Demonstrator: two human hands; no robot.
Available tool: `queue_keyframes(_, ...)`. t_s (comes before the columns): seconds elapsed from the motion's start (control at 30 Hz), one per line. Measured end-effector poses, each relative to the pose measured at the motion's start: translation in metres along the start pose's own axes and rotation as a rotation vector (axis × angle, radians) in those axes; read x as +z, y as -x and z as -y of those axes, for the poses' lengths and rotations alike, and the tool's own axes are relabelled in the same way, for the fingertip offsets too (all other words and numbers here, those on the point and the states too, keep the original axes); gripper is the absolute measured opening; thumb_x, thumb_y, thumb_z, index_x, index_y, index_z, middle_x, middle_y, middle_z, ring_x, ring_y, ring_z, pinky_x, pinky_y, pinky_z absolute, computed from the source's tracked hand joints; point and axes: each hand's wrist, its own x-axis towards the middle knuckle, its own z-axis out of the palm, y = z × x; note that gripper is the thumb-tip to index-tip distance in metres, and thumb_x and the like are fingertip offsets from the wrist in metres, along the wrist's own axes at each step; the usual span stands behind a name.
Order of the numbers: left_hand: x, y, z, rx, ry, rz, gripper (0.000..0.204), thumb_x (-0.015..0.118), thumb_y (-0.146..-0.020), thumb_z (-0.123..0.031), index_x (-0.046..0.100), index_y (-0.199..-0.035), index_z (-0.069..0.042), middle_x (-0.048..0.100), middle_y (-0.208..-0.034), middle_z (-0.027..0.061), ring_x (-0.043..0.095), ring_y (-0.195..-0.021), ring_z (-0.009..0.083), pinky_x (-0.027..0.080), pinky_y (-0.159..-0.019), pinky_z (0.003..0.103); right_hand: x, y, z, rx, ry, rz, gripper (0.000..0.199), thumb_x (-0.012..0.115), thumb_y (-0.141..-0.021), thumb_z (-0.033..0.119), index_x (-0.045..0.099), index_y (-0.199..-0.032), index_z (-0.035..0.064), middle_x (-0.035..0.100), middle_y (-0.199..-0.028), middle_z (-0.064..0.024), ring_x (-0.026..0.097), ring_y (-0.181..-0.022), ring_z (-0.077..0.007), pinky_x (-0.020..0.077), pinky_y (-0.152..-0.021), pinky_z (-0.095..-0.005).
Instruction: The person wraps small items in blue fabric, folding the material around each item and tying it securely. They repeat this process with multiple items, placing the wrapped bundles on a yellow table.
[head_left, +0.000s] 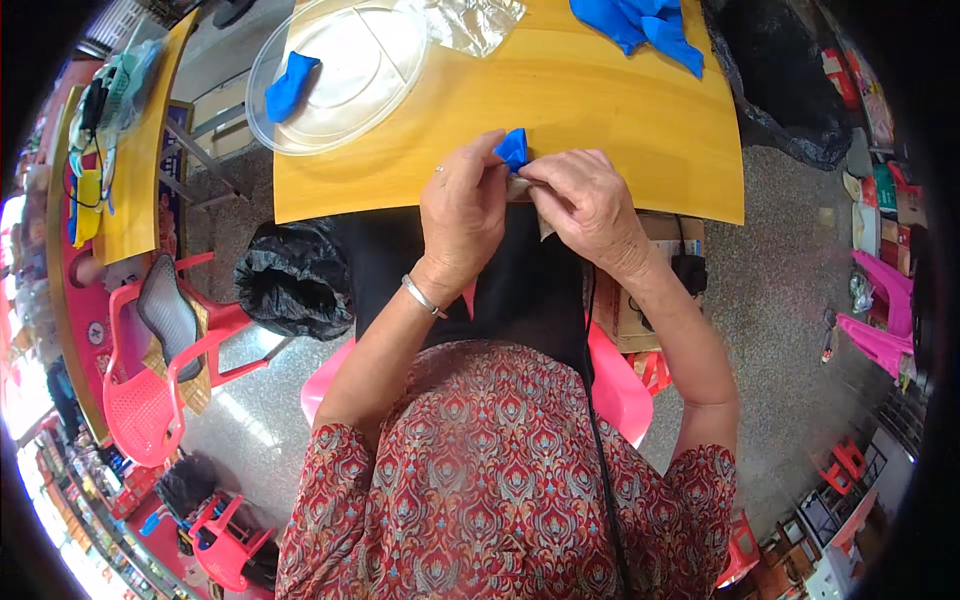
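Observation:
Close to the table's near edge, a small blue piece of soft, folded material [513, 150] stands up between my two hands. My left hand [466, 195] pinches its left side, fingers closed and partly hidden behind the palm. From the right, my right hand [588, 205] holds its lower end with thumb and fingertips together. A bit of pale material [517, 187] shows just below the blue, partly covered by my fingers. Another small blue piece [291, 87] lies in a round clear plastic tray [262, 118] at the table's far left. A larger blue heap [645, 30] rests at the far right.
The yellow table [660, 150] spans the space before me. Clear crinkled plastic [470, 22] lies at its far edge. Black bags stand left [293, 285] and far right [785, 80] of it. A pink chair [145, 410] is at the left, a cardboard box [640, 325] under the table.

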Motion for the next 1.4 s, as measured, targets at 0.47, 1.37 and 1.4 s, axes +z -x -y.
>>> queue_keyframes(0.47, 0.015, 0.011, -0.003, -0.093, 0.121, -0.096, 0.036, 0.06, -0.087, 0.009, 0.059, -0.12, -0.005, 0.059, -0.087, 0.0, 0.057, -0.077, 0.006, 0.048, -0.067, 0.02, -0.002, -0.007, -0.009, 0.075, -0.248, 0.058, 0.016, 0.067, -0.08, 0.003, 0.065, -0.096, 0.0023, 0.064, -0.091, -0.0131, 0.063, -0.089, -0.0338, 0.0511, -0.076, -0.0402)
queue_keyframes(1.37, 0.016, -0.001, -0.002, 0.033, -0.083, -0.091, 0.041, 0.06, -0.081, 0.013, 0.057, -0.12, -0.001, 0.061, -0.084, 0.0106, 0.062, -0.074, 0.0221, 0.052, -0.066, 0.03, 0.018, -0.003, 0.007, 0.409, -0.159, -0.224, 0.016, 0.072, -0.076, 0.006, 0.059, -0.085, 0.0026, 0.065, -0.082, -0.0136, 0.066, -0.075, -0.0301, 0.0521, -0.065, -0.0387)
queue_keyframes(1.4, 0.013, -0.001, -0.004, 0.058, -0.101, -0.095, 0.042, 0.06, -0.08, 0.013, 0.057, -0.12, -0.001, 0.06, -0.084, 0.0105, 0.062, -0.074, 0.0219, 0.052, -0.067, 0.03, 0.017, -0.005, 0.009, 0.405, -0.179, -0.208, 0.017, 0.073, -0.076, 0.006, 0.059, -0.086, 0.0026, 0.065, -0.082, -0.0135, 0.066, -0.076, -0.0303, 0.0522, -0.066, -0.0388)
